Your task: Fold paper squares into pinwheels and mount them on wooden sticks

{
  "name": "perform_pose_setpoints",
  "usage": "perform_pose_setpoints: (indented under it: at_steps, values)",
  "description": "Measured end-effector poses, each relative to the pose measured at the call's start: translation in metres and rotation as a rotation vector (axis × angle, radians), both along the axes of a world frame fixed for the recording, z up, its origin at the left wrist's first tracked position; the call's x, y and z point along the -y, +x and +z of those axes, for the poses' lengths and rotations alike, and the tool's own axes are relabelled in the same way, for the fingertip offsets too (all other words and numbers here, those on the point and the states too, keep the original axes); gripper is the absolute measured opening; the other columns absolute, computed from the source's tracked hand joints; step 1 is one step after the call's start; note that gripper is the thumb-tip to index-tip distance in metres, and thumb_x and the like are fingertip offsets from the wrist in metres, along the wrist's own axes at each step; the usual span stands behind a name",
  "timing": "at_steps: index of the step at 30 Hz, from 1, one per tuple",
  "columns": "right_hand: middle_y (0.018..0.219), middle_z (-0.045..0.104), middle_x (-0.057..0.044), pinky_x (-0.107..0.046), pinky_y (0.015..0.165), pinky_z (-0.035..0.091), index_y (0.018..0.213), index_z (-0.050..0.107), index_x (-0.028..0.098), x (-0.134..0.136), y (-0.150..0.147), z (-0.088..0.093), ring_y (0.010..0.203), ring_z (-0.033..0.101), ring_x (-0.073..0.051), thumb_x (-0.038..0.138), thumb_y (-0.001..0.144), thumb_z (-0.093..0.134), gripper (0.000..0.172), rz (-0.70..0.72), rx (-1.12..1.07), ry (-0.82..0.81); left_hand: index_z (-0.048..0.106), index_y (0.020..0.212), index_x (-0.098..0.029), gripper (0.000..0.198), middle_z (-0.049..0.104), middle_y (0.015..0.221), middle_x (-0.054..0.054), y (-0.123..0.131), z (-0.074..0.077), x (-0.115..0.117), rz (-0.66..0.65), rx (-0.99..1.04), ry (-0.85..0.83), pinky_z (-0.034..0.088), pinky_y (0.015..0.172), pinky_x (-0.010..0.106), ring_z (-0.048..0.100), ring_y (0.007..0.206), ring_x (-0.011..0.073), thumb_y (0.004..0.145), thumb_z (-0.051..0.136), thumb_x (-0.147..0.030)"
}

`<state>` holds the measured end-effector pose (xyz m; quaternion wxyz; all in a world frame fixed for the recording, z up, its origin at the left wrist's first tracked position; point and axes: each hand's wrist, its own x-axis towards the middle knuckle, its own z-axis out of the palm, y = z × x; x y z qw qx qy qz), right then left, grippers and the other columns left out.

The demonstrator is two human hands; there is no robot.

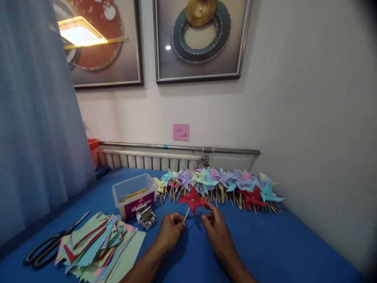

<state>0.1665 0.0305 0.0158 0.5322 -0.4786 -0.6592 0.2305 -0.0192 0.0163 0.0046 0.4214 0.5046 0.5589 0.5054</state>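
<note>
A red paper pinwheel (193, 200) with a silver pin at its centre stands tilted on a thin wooden stick. My left hand (170, 231) is closed, pinching the stick low down between thumb and fingers. On the other side, my right hand (216, 228) has its fingers apart and curved, with the index fingertip at the tip of the pinwheel's right blade; whether it touches the paper I cannot tell for sure. Just behind lie many finished pinwheels (222, 179) in purple, light blue, yellow, pink and green, with another red pinwheel (253, 197) at the front right.
Left of my hands are a small box of metal pins (147, 218), a clear plastic tub (134, 196) with wooden sticks, a heap of coloured paper pieces (98, 245) and black-handled scissors (54, 240). A blue curtain (38, 118) hangs at left; a radiator pipe (182, 147) runs along the wall.
</note>
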Motion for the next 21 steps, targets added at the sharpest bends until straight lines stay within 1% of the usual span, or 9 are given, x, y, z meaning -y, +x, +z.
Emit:
perform_pose_setpoints:
  at_steps: [3,7,11,13,15,18,21]
  values:
    - [0.109,0.071,-0.009,-0.039,0.084,0.057,0.127,0.063,0.021,0.005,-0.004,0.002,0.090,0.069,-0.023,0.037,0.089,0.056,0.042,0.043,0.022,-0.002,0.060,0.066,-0.016,0.008,0.051,0.054,-0.005,-0.001,0.000,0.000,-0.001,0.008,-0.006,0.029,0.052,0.023,0.041,0.051,0.0096,0.067,0.068,-0.018]
    - [0.111,0.070,-0.008,-0.039,0.087,0.056,0.126,0.065,0.022,0.014,-0.009,0.005,0.093,0.068,-0.023,0.033,0.088,0.056,0.040,0.113,0.068,-0.003,0.061,0.067,-0.016,0.007,0.051,0.054,-0.005,-0.001,0.000,0.001,-0.008,0.026,0.000,0.029,0.051,0.024,0.041,0.051,0.0097,0.068,0.067,-0.019]
    - [0.112,0.071,-0.008,-0.039,0.088,0.055,0.131,0.062,0.025,0.017,-0.011,0.006,0.092,0.068,-0.023,0.035,0.090,0.055,0.043,0.120,0.054,0.011,0.062,0.067,-0.015,0.004,0.053,0.055,-0.005,-0.001,0.001,0.001,0.006,0.031,0.004,0.029,0.052,0.023,0.043,0.051,0.0101,0.068,0.065,-0.017]
    - [0.111,0.072,-0.008,-0.038,0.084,0.055,0.132,0.061,0.024,0.017,-0.010,0.007,0.089,0.069,-0.023,0.037,0.090,0.054,0.045,0.104,0.031,-0.006,0.062,0.068,-0.015,0.002,0.053,0.055,-0.005,-0.001,0.001,0.000,0.019,0.036,0.013,0.029,0.052,0.023,0.043,0.051,0.0102,0.069,0.063,-0.016]
    - [0.108,0.073,-0.009,-0.036,0.080,0.055,0.126,0.064,0.023,0.018,-0.009,0.008,0.088,0.070,-0.024,0.040,0.090,0.055,0.041,0.090,0.003,-0.032,0.061,0.068,-0.015,0.001,0.053,0.054,-0.005,-0.001,0.001,0.000,0.028,0.051,0.017,0.028,0.051,0.023,0.042,0.050,0.0100,0.069,0.062,-0.016]
    - [0.095,0.074,-0.007,-0.034,0.078,0.053,0.104,0.069,0.023,0.019,-0.009,0.009,0.086,0.069,-0.024,0.044,0.090,0.054,0.030,0.115,0.014,-0.079,0.062,0.069,-0.015,0.003,0.053,0.053,-0.005,-0.001,0.002,0.000,0.036,0.074,0.018,0.028,0.051,0.023,0.042,0.049,0.0100,0.070,0.061,-0.018]
    - [0.078,0.069,-0.003,-0.031,0.071,0.049,0.090,0.066,0.023,0.019,-0.011,0.005,0.074,0.065,-0.022,0.047,0.091,0.050,0.029,0.180,0.072,-0.160,0.060,0.067,-0.016,0.004,0.054,0.053,-0.004,-0.001,0.003,0.000,0.048,0.068,0.034,0.029,0.052,0.023,0.044,0.050,0.0102,0.068,0.062,-0.020]
